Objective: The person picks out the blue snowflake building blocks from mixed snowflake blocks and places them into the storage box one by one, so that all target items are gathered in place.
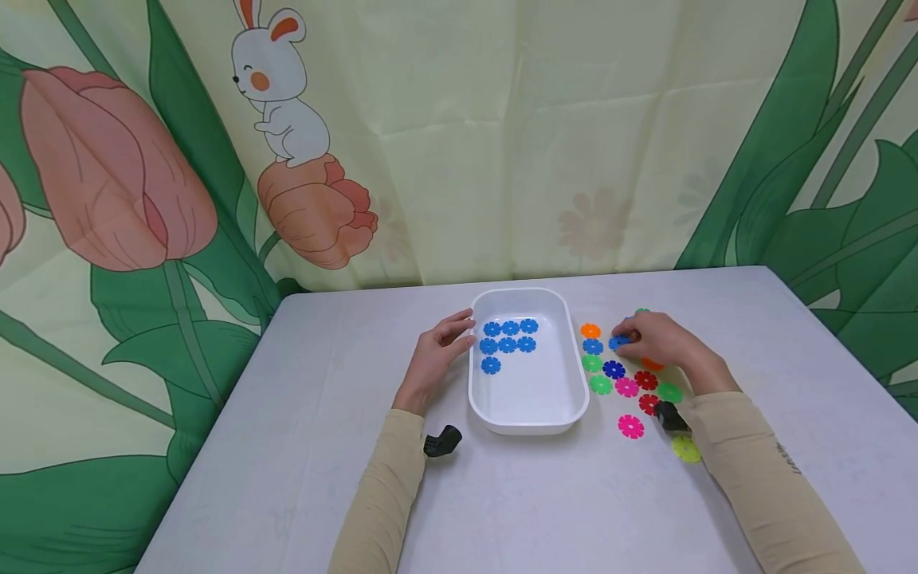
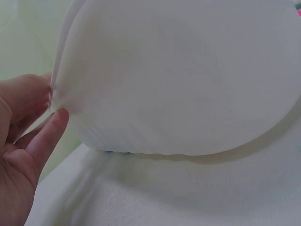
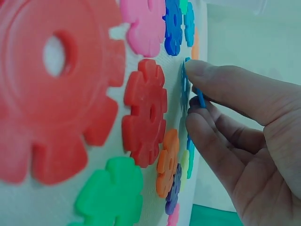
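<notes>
A white rectangular tray [image 1: 527,406] stands on the table with several blue flower-shaped plastic discs [image 1: 508,345] laid in rows toward its far left. My left hand [image 1: 437,355] is at the tray's left side, its fingertips and thumb touching the edge; in the left wrist view the fingers [image 2: 47,136] look fairly straight against the wall. To the right of the tray, my right hand [image 1: 663,343] pinches a blue flower disc [image 1: 620,341] between thumb and fingers. That disc appears edge-on in the right wrist view, close to the table surface.
Around the right hand lie loose discs: red [image 1: 645,380], pink [image 1: 631,426], green [image 1: 601,385], orange [image 1: 590,330], dark blue [image 1: 613,369] and a yellow one [image 1: 686,449] by the sleeve. Behind the table [image 1: 301,478] hangs a printed curtain [image 1: 459,143].
</notes>
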The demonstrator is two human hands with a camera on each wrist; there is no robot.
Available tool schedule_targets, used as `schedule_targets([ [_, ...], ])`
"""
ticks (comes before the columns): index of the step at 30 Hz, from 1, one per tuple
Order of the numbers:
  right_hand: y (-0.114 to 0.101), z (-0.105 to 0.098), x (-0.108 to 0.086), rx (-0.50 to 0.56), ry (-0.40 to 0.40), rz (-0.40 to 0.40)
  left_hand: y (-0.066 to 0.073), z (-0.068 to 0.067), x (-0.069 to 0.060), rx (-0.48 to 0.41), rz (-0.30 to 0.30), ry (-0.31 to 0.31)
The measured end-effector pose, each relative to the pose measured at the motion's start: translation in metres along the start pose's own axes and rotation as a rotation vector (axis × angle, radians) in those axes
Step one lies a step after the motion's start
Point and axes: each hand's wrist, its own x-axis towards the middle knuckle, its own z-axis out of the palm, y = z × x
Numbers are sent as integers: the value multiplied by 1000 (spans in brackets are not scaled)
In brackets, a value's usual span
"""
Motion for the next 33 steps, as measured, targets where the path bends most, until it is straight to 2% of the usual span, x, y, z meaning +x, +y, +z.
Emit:
schedule_targets([
  [13,-11,-8,-5,20,57,22,1,0,-1,-5,-1,-1],
  [25,-38,-24,-10,37,206,-51,1,0,-1,-11,3,1],
  [33,-62,-30,-13,48,252,-112,0,0,0,-8,2,0],
])
